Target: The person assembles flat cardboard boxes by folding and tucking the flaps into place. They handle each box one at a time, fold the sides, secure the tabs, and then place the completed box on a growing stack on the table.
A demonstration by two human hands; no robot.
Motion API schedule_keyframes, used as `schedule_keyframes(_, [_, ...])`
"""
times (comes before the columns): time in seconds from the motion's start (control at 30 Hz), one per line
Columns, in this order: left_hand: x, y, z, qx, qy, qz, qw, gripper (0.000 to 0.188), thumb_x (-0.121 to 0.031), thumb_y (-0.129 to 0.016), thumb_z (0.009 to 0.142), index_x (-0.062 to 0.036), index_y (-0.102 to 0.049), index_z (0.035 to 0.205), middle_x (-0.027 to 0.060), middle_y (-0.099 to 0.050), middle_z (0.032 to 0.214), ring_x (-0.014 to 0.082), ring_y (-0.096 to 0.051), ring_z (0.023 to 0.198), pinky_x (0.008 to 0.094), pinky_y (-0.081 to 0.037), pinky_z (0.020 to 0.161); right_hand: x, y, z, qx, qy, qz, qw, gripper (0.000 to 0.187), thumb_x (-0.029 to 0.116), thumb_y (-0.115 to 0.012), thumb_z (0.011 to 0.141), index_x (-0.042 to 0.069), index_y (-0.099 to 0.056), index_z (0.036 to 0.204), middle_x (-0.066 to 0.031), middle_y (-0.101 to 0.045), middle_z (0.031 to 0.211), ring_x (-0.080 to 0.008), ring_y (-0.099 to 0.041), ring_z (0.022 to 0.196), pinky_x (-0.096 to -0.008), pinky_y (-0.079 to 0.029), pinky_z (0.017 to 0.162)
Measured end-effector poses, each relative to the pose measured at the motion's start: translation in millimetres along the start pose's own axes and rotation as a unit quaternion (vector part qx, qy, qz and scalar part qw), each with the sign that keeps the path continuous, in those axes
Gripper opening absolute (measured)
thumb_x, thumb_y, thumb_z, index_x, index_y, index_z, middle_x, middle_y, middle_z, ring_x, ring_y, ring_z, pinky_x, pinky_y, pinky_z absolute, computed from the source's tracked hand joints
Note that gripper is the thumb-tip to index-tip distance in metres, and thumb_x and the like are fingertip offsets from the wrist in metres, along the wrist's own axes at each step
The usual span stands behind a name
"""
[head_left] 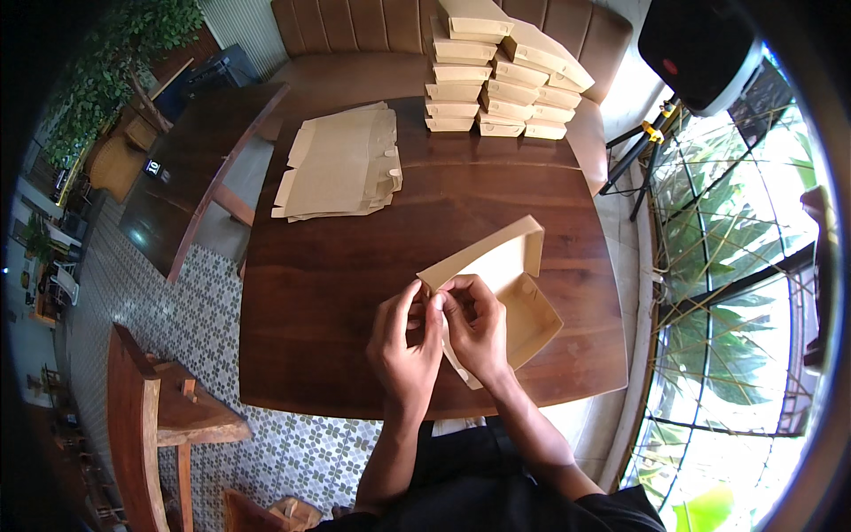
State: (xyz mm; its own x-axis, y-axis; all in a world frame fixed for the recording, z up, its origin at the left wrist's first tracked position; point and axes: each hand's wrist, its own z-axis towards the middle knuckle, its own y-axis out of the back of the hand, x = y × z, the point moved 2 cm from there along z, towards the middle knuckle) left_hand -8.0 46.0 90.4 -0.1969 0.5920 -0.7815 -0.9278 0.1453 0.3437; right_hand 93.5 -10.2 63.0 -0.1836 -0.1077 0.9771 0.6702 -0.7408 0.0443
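Note:
A partly folded brown cardboard box (528, 324) is in front of me over the near part of the wooden table, its lid tilted up and its pale inside showing. My left hand (405, 341) pinches the box at the left corner of the lid, thumb and fingers closed on the card. Right beside it, my right hand (476, 324) grips the same corner, its fingers curled and partly hiding the card. Both sets of fingertips meet there, so the small flap between them is mostly hidden.
Flat unfolded box blanks (341, 164) lie piled on the table's far left. Several folded boxes (474, 78) stand stacked at the far right. Beyond the dark wooden table (328, 301) runs a brown padded bench (355, 66). A wooden chair (146, 426) stands at the lower left.

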Motion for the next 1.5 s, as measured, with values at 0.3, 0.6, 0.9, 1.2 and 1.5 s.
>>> schedule_keyframes(0.3, [17.4,1.6,0.9,-0.024,-0.093,0.054,0.994,0.027,0.004,-0.076,0.092,0.0012,-0.075,0.119,0.0148,-0.075,0.105,0.028,-0.076,0.091,0.0374,-0.062,0.077,-6.0,-0.6,1.8,0.054,-0.026,0.081,0.995,0.016,0.003,-0.073,0.1,-0.008,-0.073,0.113,-0.0134,-0.08,0.104,-0.0131,-0.075,0.097,-0.0292,-0.061,0.083])
schedule_keyframes(0.6, [14.3,-1.2,1.5,-0.044,-0.09,0.053,0.994,0.029,0.005,-0.078,0.09,-0.001,-0.076,0.118,0.0134,-0.076,0.103,0.0287,-0.075,0.089,0.0385,-0.061,0.076,-10.4,-12.7,9.7,0.025,-0.068,0.111,0.991,0.018,0.005,-0.074,0.101,-0.006,-0.073,0.115,-0.01,-0.079,0.102,-0.0111,-0.072,0.093,-0.0271,-0.059,0.08])
schedule_keyframes(0.9, [33.8,13.3,8.1,-0.081,-0.1,0.086,0.988,0.031,0.011,-0.076,0.085,-0.0032,-0.077,0.112,0.0117,-0.075,0.098,0.0279,-0.074,0.087,0.0382,-0.06,0.075,28.8,60.0,-26.7,0.04,-0.017,-0.053,0.998,0.016,0.007,-0.07,0.103,-0.006,-0.074,0.111,-0.0095,-0.077,0.09,-0.0117,-0.072,0.08,-0.0277,-0.059,0.073])
schedule_keyframes(1.2, [56.0,16.1,-14.0,-0.084,-0.132,0.057,0.986,0.024,0.01,-0.075,0.088,-0.0013,-0.074,0.11,0.0132,-0.074,0.105,0.0253,-0.074,0.094,0.0353,-0.06,0.081,7.4,114.6,-12.5,0.053,-0.071,-0.049,0.995,0.056,0.039,-0.06,0.11,0.002,-0.052,0.152,-0.0139,-0.058,0.132,-0.0198,-0.068,0.106,-0.0364,-0.058,0.092])
schedule_keyframes(1.5, [70.4,43.7,-26.0,0.102,0.133,-0.218,0.961,0.076,-0.059,-0.043,0.11,0.0103,-0.058,0.136,0.0245,-0.062,0.131,0.0331,-0.064,0.124,0.0498,-0.057,0.106,-8.7,117.8,-30.0,0.074,-0.084,-0.027,0.993,0.042,0.032,-0.061,0.11,0.001,-0.057,0.138,-0.0139,-0.057,0.136,-0.0242,-0.066,0.118,-0.0385,-0.057,0.099])
